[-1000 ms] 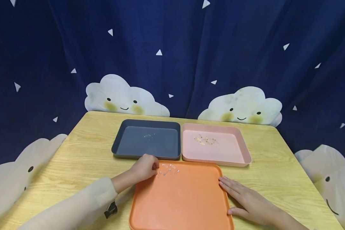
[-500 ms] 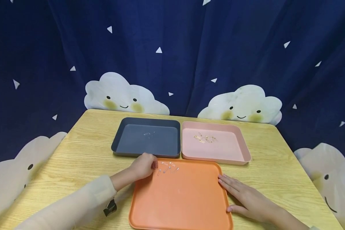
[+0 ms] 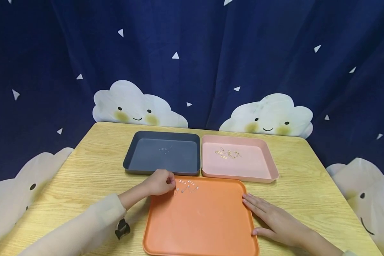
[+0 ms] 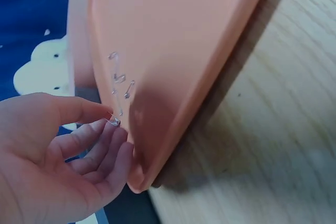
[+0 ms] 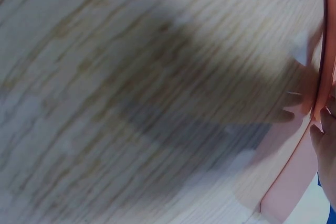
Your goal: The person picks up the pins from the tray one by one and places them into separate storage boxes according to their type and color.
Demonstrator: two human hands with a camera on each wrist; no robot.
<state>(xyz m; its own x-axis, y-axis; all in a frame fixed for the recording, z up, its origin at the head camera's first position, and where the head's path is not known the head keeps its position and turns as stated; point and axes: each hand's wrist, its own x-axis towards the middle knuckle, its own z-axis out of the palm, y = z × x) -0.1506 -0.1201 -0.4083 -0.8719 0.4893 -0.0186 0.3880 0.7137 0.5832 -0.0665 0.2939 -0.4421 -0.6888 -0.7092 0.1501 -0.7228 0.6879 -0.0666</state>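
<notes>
Between thumb and index finger, my left hand (image 3: 161, 182) pinches a small silver safety pin (image 4: 115, 122), seen best in the left wrist view. That hand is over the far left corner of the orange tray (image 3: 201, 220). Several other silver safety pins (image 3: 191, 182) lie loose on the tray just right of the fingers. My right hand (image 3: 275, 220) rests along the tray's right edge, fingers straight and fingertips at the rim. Only part of the right hand (image 5: 328, 150) shows in the right wrist view.
Behind the orange tray stand two shallow trays side by side. The dark grey one (image 3: 147, 163) has a few silver pins in it; the pink one (image 3: 256, 167) bears several gold safety pins (image 3: 224, 156). All stand on a wooden table (image 3: 92, 170), with a blue curtain (image 3: 204, 53) behind.
My left hand has shifted slightly, and its curled thumb and index finger now show more clearly in the head view. My right hand has stayed at the tray's edge.
</notes>
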